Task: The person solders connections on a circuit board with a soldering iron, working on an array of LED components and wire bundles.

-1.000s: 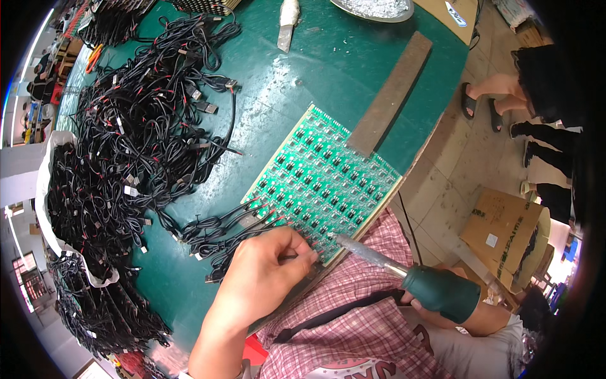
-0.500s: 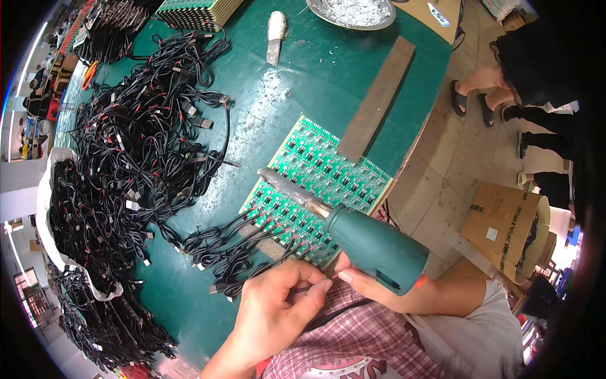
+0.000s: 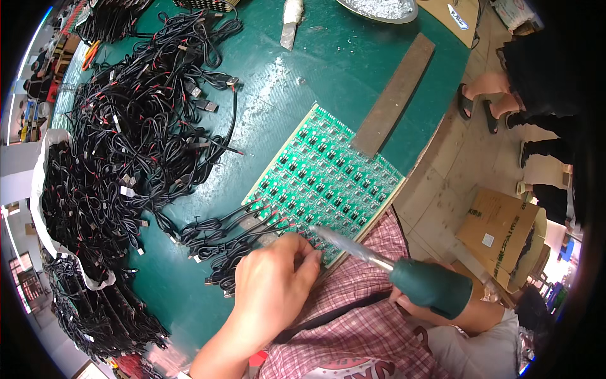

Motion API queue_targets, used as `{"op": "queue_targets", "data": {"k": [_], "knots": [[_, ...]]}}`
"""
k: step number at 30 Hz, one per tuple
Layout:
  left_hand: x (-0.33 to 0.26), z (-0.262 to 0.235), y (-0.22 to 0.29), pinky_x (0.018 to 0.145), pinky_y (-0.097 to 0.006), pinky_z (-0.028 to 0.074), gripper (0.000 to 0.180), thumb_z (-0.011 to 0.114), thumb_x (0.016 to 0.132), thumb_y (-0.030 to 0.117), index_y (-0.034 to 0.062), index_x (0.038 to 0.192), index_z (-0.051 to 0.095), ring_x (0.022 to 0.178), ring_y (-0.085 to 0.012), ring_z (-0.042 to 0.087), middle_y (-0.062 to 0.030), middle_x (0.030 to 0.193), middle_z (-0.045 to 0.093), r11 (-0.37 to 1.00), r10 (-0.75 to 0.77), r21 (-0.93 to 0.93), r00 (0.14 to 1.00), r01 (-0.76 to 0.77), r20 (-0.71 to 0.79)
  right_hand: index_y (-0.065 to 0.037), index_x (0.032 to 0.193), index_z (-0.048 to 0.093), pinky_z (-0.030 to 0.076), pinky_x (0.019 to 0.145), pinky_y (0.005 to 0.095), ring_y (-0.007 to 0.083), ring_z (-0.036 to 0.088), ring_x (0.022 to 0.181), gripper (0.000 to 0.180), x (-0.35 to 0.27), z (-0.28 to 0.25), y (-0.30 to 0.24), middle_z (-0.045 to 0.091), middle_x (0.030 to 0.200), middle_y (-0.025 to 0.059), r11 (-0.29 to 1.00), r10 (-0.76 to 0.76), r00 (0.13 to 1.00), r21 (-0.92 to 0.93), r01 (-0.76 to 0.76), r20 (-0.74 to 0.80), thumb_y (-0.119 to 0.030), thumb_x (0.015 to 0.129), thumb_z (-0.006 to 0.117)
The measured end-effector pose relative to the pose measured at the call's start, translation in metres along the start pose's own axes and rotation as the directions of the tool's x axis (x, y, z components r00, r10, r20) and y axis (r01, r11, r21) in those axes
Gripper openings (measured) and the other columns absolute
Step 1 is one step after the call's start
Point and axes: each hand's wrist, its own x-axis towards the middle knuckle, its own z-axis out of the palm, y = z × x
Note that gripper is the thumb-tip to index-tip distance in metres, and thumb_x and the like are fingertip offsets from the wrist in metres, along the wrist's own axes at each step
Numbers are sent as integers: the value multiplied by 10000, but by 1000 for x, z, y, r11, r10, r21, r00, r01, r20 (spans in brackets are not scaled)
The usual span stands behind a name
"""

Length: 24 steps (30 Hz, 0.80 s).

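The table (image 3: 271,76) fills the middle of the frame, the cables (image 3: 145,120) heaped at left. The board (image 3: 328,174) lies slantwise at centre, above and right of my left hand (image 3: 273,281), the nearer one. That hand's fingers curl inward at the board's lower corner; I can't tell whether they pinch a wire. My right hand (image 3: 411,307), lower right, wraps the iron (image 3: 426,284), whose long axis points up-left, its tip over the board's lower part. Smallest is lettering: dark print on the carton (image 3: 495,221), right.
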Motion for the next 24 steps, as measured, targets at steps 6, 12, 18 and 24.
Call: {"op": "queue_targets", "data": {"k": [6, 12, 18, 24], "knots": [[5, 1, -2, 553, -318, 486, 154, 730, 879, 119, -26, 855, 684, 544, -176, 635, -130, 678, 698, 999, -9, -53, 1000, 11, 26, 65, 1140, 655, 616, 719, 368, 312, 763, 805, 531, -36, -10, 15, 744, 960, 149, 992, 9, 1000, 125, -9, -3, -262, 762, 836], [5, 1, -2, 547, -311, 481, 164, 728, 884, 118, -32, 842, 679, 544, -152, 625, -132, 673, 696, 999, -9, -54, 1000, 10, 19, 73, 1144, 655, 611, 730, 365, 322, 764, 820, 524, -32, -17, 5, 745, 967, 179, 995, 67, 996, 66, -70, 51, -236, 761, 836], [6, 2, -2, 550, -314, 485, 169, 733, 878, 119, -34, 834, 676, 539, -163, 626, -133, 664, 690, 998, -6, -58, 1000, 7, 9, 73, 1134, 656, 606, 715, 354, 314, 765, 825, 507, -28, -17, 2, 744, 976, 171, 993, 103, 992, 55, -108, 76, -217, 760, 842], [6, 3, -2, 552, -317, 489, 172, 744, 871, 119, -35, 831, 679, 539, -173, 632, -138, 659, 686, 999, 7, -50, 1000, -8, -11, -38, 1070, 699, 594, 668, 340, 252, 738, 757, 375, -42, -4, 7, 745, 911, 90, 982, 191, 981, 10, -191, 37, -204, 758, 822]]}}
